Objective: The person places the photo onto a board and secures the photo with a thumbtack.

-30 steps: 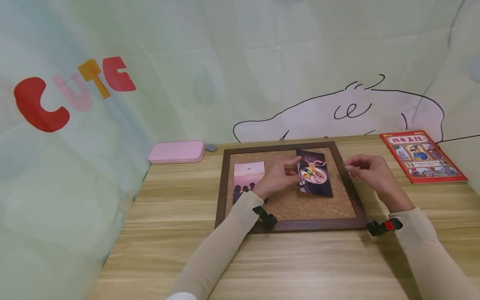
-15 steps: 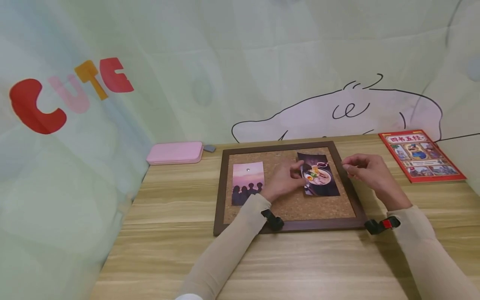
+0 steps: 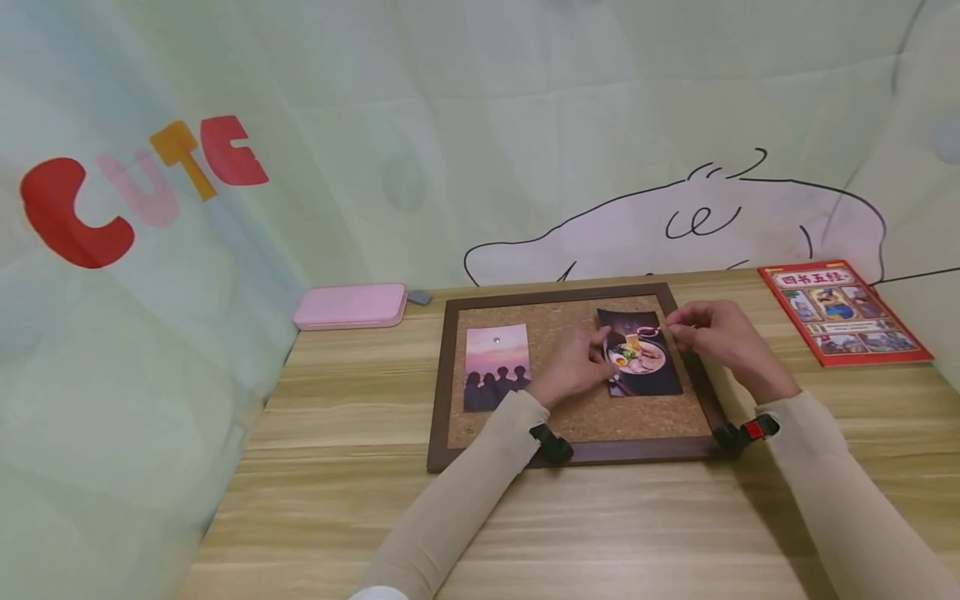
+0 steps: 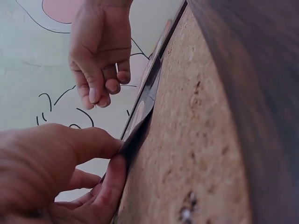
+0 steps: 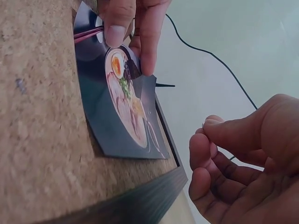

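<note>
A dark photo of a ramen bowl [image 3: 647, 367] lies over the right half of a framed corkboard [image 3: 585, 425]. My left hand [image 3: 572, 367] pinches its left edge between thumb and fingers, and the photo bows slightly off the cork in the left wrist view. Just beyond its upper right edge, my right hand [image 3: 723, 340] has thumb and forefinger together on a thumbtack [image 5: 203, 124], of which only a tiny shiny edge shows. On the board's left side hangs a pink sunset photo [image 3: 497, 358] with a silver thumbtack [image 3: 497, 340] near its top.
A pink case [image 3: 351, 305] sits at the table's back left, beside a small grey piece [image 3: 419, 297]. At the back right lies a red book [image 3: 843, 312]. Printed cloth [image 3: 390, 125] hangs behind the wooden table [image 3: 330, 433].
The ramen photo, held by my left hand, has shifted a little right and settled flatter and straighter on the cork. My right hand has moved left toward its upper right edge.
</note>
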Motion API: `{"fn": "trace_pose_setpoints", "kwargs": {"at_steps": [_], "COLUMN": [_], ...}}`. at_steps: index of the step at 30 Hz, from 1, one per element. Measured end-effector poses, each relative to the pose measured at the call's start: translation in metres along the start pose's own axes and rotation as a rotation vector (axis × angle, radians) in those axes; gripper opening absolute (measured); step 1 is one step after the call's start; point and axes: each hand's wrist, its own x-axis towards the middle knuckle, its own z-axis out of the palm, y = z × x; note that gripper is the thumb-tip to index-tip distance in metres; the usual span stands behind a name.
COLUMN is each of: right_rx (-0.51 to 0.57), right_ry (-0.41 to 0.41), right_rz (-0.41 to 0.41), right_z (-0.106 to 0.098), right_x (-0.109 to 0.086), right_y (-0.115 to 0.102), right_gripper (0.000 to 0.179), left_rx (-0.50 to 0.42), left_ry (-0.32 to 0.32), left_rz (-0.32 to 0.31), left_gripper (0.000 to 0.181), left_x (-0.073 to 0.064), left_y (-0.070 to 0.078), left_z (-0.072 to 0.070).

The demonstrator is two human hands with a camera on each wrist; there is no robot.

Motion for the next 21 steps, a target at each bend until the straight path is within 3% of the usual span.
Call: {"fn": "trace_pose_setpoints", "kwargs": {"at_steps": [8, 21], "right_rx": [-0.003, -0.065], "right_ry": [-0.031, -0.059], "right_rz": [0.019, -0.055], "right_z": [0.001, 0.01], "right_x": [0.009, 0.031], "right_y": [-0.011, -0.016], "right_gripper": [0.032, 0.023], "left_rx": [-0.003, 0.049], "left_ry": [-0.004, -0.004], "left_rz": [-0.053, -0.042], "left_gripper": [0.072, 0.071], "left_x": [-0.002, -0.003], "left_y": [0.005, 0.008], "left_z": [0.001, 0.001]}}
